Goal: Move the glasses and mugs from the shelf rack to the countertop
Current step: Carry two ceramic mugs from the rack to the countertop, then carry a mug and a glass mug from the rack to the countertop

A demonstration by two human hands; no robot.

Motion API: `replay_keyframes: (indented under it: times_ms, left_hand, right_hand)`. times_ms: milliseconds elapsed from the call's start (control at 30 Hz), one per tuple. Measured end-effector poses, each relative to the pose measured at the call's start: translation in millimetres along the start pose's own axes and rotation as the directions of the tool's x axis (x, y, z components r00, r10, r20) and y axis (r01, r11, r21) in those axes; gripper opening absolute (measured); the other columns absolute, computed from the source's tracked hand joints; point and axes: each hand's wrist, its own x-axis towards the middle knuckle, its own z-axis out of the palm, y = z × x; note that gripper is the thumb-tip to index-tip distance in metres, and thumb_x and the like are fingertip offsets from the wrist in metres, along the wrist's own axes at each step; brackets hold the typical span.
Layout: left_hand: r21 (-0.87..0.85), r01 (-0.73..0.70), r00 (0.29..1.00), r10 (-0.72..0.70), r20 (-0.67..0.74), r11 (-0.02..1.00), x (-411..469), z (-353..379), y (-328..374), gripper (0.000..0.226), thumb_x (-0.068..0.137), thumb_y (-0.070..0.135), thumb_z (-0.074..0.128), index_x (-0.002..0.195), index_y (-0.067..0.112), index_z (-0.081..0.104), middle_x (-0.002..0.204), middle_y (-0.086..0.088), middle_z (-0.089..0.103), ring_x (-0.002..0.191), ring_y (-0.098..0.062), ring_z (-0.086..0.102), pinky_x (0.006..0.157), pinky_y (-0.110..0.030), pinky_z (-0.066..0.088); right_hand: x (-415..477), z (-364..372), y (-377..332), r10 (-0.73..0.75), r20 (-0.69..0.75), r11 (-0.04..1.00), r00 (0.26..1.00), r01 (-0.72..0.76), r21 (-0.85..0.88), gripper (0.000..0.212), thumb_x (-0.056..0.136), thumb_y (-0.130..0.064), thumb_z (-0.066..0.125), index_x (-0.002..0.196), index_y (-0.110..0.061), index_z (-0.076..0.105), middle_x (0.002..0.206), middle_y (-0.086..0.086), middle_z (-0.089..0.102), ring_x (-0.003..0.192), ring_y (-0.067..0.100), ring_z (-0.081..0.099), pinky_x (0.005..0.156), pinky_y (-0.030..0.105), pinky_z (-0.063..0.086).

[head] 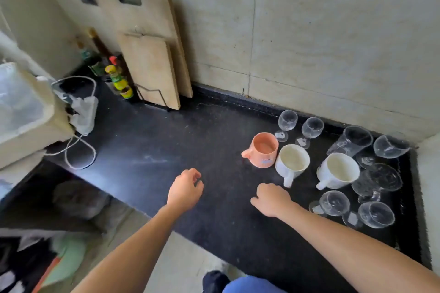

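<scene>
Head view shows the left hand (184, 189) and right hand (271, 200) over the dark countertop (166, 140), fingers loosely curled and holding nothing. The pink mug (264, 150), a white mug (294, 162), a second white mug (338, 171) and the glasses (334, 202) stand crowded at its right end; the shelf rack is out of sight. The right hand sits just beside the first white mug's handle, so a careless sweep could knock it into the thin-stemmed glasses and topple one.

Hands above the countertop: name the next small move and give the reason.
Probably draw both hands back and turn to the shelf rack, which is out of view. The left hand and right hand hold nothing, and the pink mug, two white mugs and glasses already sit on the countertop.
</scene>
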Motion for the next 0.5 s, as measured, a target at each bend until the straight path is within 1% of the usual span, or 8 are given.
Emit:
replay_keyframes:
  times_ms: [33, 100, 167, 233, 333, 367, 400, 500]
  left_hand:
    - [0.02, 0.038, 0.998, -0.037, -0.042, 0.999, -22.3, -8.2, -17.6, 0.022, 0.085, 0.021, 0.051, 0.104, 0.017, 0.062, 0.098, -0.001, 0.062, 0.094, -0.025, 0.06, 0.076, -0.033, 0.047]
    - [0.051, 0.121, 0.986, -0.115, -0.12, 0.991, -69.0, -25.3, -54.9, 0.022, 0.085, 0.023, 0.05, 0.103, 0.018, 0.062, 0.1, -0.002, 0.062, 0.094, -0.027, 0.06, 0.073, -0.034, 0.046]
    - [0.056, 0.218, 0.96, -0.204, -0.194, 0.974, -118.1, -44.0, -93.1, 0.023, 0.084, 0.024, 0.05, 0.104, 0.019, 0.061, 0.101, -0.003, 0.062, 0.095, -0.027, 0.059, 0.073, -0.034, 0.045]
    - [0.021, 0.314, 0.914, -0.297, -0.275, 0.949, -168.6, -61.3, -130.4, 0.025, 0.083, 0.024, 0.051, 0.105, 0.018, 0.06, 0.101, -0.003, 0.061, 0.097, -0.027, 0.059, 0.074, -0.034, 0.046]
    - [-0.081, 0.448, 0.811, -0.443, -0.383, 0.89, -246.4, -80.5, -180.7, 0.025, 0.084, 0.024, 0.052, 0.106, 0.016, 0.061, 0.102, -0.004, 0.061, 0.098, -0.027, 0.06, 0.077, -0.035, 0.047]
    - [-0.117, 0.488, 0.771, -0.49, -0.408, 0.865, -272.7, -84.9, -196.5, 0.026, 0.084, 0.024, 0.052, 0.107, 0.016, 0.062, 0.102, -0.005, 0.061, 0.099, -0.027, 0.059, 0.079, -0.036, 0.048]
    - [-0.151, 0.525, 0.73, -0.534, -0.427, 0.838, -299.3, -88.0, -212.0, 0.026, 0.084, 0.024, 0.052, 0.107, 0.016, 0.062, 0.103, -0.005, 0.062, 0.099, -0.027, 0.059, 0.08, -0.036, 0.049]
    - [-0.239, 0.618, 0.605, -0.647, -0.464, 0.749, -379.5, -93.8, -256.2, 0.026, 0.085, 0.025, 0.053, 0.107, 0.015, 0.061, 0.103, -0.007, 0.062, 0.099, -0.029, 0.06, 0.081, -0.037, 0.049]
  right_hand:
    - [-2.8, -2.1, -20.6, -0.094, -0.035, 0.994, 0.995, 0.092, -0.058, 0.037, 0.09, -0.04, 0.046, 0.11, -0.012, 0.059, 0.116, 0.011, 0.065, 0.106, 0.034, 0.061, 0.076, 0.036, 0.043]
    - [-10.2, -4.1, -67.5, -0.267, -0.068, 0.956, 0.961, 0.255, -0.143, 0.036, 0.091, -0.038, 0.046, 0.114, -0.015, 0.061, 0.115, 0.009, 0.067, 0.104, 0.033, 0.062, 0.077, 0.036, 0.045]
    - [-22.8, 0.4, -118.8, -0.425, -0.045, 0.887, 0.904, 0.405, -0.222, 0.033, 0.092, -0.035, 0.045, 0.113, -0.015, 0.061, 0.112, 0.008, 0.068, 0.1, 0.032, 0.063, 0.075, 0.036, 0.045]
    - [-42.4, 12.4, -169.9, -0.558, 0.014, 0.789, 0.829, 0.536, -0.299, 0.03, 0.093, -0.033, 0.045, 0.111, -0.015, 0.061, 0.109, 0.007, 0.068, 0.095, 0.031, 0.063, 0.074, 0.037, 0.046]
    - [-82.0, 41.1, -243.6, -0.704, 0.136, 0.615, 0.697, 0.695, -0.372, 0.023, 0.092, -0.032, 0.048, 0.099, -0.014, 0.059, 0.103, 0.008, 0.068, 0.092, 0.032, 0.064, 0.075, 0.039, 0.051]
    - [-97.2, 53.2, -267.5, -0.738, 0.177, 0.557, 0.651, 0.736, -0.385, 0.021, 0.092, -0.033, 0.049, 0.094, -0.014, 0.057, 0.102, 0.009, 0.068, 0.092, 0.033, 0.064, 0.075, 0.039, 0.051]
    - [-113.5, 66.6, -290.8, -0.765, 0.218, 0.496, 0.606, 0.77, -0.401, 0.022, 0.091, -0.034, 0.05, 0.093, -0.014, 0.057, 0.104, 0.01, 0.068, 0.095, 0.033, 0.063, 0.075, 0.038, 0.049]
    - [-165.1, 112.9, -357.1, -0.82, 0.312, 0.315, 0.481, 0.832, -0.456, 0.034, 0.091, -0.039, 0.051, 0.113, -0.015, 0.061, 0.119, 0.011, 0.066, 0.108, 0.033, 0.061, 0.082, 0.037, 0.047]
